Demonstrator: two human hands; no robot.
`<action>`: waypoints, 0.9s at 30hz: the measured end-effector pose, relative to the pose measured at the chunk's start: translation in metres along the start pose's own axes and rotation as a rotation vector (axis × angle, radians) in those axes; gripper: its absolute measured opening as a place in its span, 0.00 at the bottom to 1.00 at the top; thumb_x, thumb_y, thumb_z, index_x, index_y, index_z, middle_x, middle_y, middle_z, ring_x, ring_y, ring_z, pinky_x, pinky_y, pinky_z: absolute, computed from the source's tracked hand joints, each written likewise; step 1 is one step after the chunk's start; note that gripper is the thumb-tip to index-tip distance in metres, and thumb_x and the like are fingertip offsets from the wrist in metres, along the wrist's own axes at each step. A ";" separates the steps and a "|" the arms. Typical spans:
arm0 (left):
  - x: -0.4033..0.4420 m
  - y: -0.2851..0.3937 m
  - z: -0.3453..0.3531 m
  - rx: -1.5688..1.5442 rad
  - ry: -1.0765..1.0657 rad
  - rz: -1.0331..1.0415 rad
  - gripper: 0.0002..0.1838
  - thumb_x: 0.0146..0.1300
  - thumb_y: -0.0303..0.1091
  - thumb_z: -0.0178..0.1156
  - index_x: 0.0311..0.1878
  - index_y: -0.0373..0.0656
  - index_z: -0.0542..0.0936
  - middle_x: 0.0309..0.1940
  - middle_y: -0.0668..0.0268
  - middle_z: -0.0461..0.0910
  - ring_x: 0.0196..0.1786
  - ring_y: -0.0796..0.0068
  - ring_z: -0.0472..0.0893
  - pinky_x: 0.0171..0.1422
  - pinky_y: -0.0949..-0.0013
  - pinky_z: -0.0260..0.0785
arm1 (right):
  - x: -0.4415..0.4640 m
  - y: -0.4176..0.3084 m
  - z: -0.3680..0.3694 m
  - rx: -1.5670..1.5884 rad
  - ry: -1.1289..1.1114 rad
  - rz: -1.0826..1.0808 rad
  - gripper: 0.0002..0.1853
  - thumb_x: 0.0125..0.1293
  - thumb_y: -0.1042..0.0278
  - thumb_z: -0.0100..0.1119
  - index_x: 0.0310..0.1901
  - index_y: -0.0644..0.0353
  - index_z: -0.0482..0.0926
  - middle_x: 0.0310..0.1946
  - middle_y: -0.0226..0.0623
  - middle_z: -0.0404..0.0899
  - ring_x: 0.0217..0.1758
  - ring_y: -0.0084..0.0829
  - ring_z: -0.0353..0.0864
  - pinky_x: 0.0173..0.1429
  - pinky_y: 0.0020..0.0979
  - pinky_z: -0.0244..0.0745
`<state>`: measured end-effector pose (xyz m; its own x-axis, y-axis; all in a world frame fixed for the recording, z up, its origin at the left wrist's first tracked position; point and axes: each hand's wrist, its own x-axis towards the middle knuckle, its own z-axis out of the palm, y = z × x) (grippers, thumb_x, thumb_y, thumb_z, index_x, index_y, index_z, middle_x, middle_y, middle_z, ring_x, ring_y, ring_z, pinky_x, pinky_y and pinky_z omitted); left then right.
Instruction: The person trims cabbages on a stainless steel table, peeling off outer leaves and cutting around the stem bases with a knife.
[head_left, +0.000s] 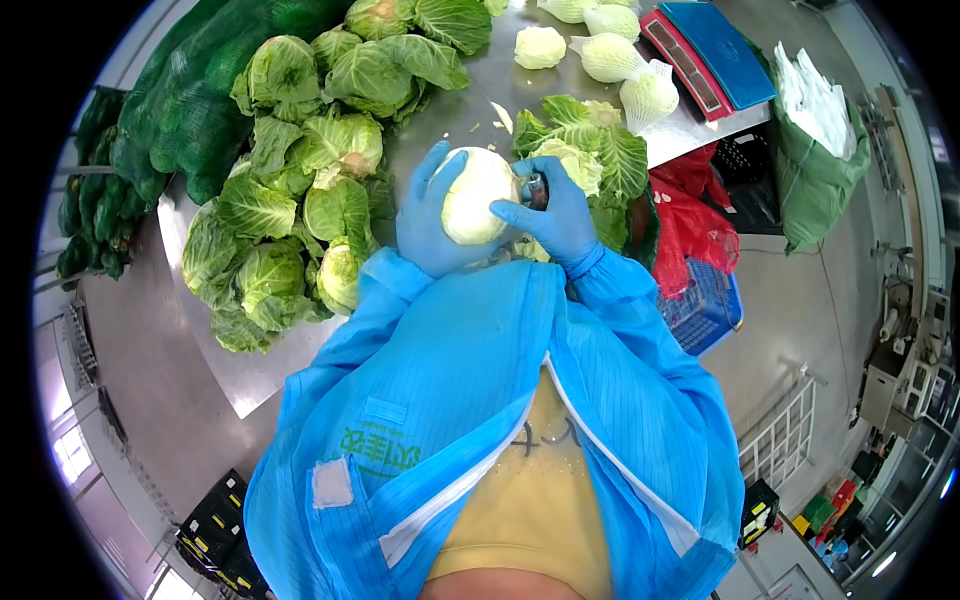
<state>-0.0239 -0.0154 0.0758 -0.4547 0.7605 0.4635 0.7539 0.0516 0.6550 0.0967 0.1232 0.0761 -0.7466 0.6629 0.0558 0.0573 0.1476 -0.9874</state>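
My left hand (428,222), in a blue glove, cups a pale, trimmed cabbage (478,200) from its left side, fingers curved over it. On the other side, my right hand (556,212), gloved too, is closed round a short dark-handled tool (538,192) with a metal part; its working end is hidden. The right thumb rests against the cabbage. Just beyond that hand lie loose green outer leaves (585,140). To the left is a heap of untrimmed green cabbages (300,190).
Trimmed cabbages in white net sleeves (610,57) and one bare trimmed cabbage (540,47) sit at the back. A blue-and-red box-like device (710,55) stands back right. Green mesh sacks (200,100) are at left; a blue crate (703,308) and green sack (822,170) at right.
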 end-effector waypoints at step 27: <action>-0.008 -0.002 0.005 0.034 0.029 -0.043 0.54 0.30 0.46 0.78 0.63 0.40 0.62 0.61 0.51 0.64 0.61 0.53 0.70 0.61 0.58 0.68 | -0.007 -0.011 0.002 -0.251 0.067 -0.116 0.19 0.50 0.57 0.70 0.38 0.57 0.78 0.24 0.32 0.74 0.24 0.23 0.72 0.30 0.26 0.69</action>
<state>-0.0195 -0.0183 0.0678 -0.5001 0.7381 0.4529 0.7488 0.1060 0.6543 0.1001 0.1149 0.0860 -0.7128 0.6767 0.1844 0.1421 0.3968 -0.9068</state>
